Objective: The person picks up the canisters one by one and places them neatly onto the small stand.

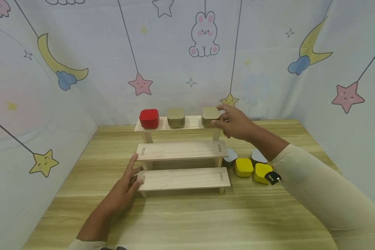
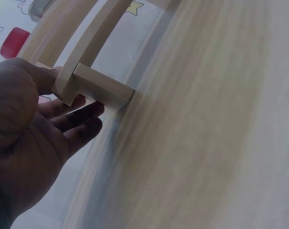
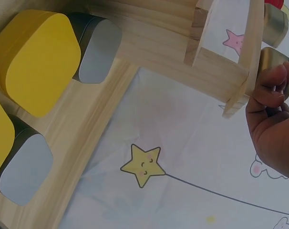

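A three-step wooden shelf (image 1: pixel 181 150) stands on the wood-grain tabletop. At the right end of its top plank, my right hand (image 1: pixel 235 122) pinches a gold rounded-square tin (image 1: pixel 210 116) between thumb and fingers. The right wrist view also shows these fingers on the tin (image 3: pixel 270 59). Another gold tin (image 1: pixel 176 117) sits mid-plank, and a red tin (image 1: pixel 149 118) occupies the left end. My left hand (image 1: pixel 125 189) touches the shelf's left side, its thumb by the lowest plank and a finger reaching the middle one. In the left wrist view, extended fingers (image 2: pixel 80 121) lie beside a shelf leg.
Right of the shelf, two yellow tins (image 1: pixel 244 167) stand on the tabletop (image 1: pixel 187 222) with two grey-white-topped tins (image 1: pixel 229 157) behind them. A pale cloth backdrop (image 1: pixel 187 69) with printed stars, moons and a rabbit encloses the table's back and sides.
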`<state>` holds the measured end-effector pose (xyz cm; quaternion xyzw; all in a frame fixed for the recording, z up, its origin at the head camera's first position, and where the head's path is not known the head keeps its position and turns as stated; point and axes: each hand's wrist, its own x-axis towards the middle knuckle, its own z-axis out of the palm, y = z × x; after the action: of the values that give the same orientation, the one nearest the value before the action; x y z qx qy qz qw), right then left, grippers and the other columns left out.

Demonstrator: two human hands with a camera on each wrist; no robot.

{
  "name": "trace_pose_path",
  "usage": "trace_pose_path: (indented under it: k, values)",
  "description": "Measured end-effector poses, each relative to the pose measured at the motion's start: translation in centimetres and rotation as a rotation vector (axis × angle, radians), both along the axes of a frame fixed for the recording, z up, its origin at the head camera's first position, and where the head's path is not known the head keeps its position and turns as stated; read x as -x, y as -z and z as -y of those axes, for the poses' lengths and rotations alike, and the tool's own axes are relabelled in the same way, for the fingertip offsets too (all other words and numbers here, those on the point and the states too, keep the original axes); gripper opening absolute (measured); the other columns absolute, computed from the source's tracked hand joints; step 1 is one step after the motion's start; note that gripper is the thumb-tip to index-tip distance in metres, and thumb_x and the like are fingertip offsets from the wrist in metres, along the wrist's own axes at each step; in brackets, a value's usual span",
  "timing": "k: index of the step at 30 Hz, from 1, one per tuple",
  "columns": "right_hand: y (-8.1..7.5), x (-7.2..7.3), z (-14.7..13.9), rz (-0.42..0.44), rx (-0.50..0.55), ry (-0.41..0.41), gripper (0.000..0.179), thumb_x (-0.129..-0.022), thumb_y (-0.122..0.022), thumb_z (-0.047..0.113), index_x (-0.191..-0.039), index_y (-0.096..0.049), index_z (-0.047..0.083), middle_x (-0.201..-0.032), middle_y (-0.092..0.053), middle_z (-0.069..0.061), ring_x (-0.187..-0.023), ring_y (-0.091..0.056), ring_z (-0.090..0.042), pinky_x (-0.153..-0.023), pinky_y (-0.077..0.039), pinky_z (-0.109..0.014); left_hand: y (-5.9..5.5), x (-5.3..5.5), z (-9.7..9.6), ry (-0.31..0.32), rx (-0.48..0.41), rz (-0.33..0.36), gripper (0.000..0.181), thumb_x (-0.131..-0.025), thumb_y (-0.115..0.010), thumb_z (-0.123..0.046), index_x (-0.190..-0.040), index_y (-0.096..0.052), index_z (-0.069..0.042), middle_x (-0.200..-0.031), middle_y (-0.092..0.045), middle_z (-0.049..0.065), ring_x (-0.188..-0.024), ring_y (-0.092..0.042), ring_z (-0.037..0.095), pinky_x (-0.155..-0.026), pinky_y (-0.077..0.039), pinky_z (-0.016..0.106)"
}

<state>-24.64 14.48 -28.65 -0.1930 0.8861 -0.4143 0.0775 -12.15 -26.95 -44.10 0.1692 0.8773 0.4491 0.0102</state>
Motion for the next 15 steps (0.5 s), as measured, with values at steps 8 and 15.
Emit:
trace_pose_path:
  k: [8, 15]
  values:
    - [0.08, 0.18, 0.43, 0.001, -0.011, 0.028, 0.068, -0.113, -0.063, 0.027, -0.170, -0.031, 0.007, -0.090, -0.066, -0.006, -0.056, -0.048, -0.019, -0.072, -0.051, -0.038, -0.14, 0.04, -0.08, -0.014, 0.010, 0.005, 0.093, -0.115, -0.052, -0.006, -0.176, 0.011, -0.036, -0.168, -0.043, 0.033, -0.146, -0.056, 0.054, -0.113, -0.055, 0.058]
    - [0.00, 0.24, 0.47, 0.005, -0.030, 0.027, 0.072, -0.113, -0.063, 0.029, -0.172, -0.028, 0.007, -0.088, -0.065, -0.005, -0.056, -0.051, -0.019, -0.076, -0.052, -0.038, -0.23, -0.04, -0.18, -0.025, 0.015, 0.015, 0.093, -0.115, -0.052, -0.005, -0.176, 0.011, -0.036, -0.169, -0.042, 0.033, -0.147, -0.056, 0.053, -0.114, -0.053, 0.059]
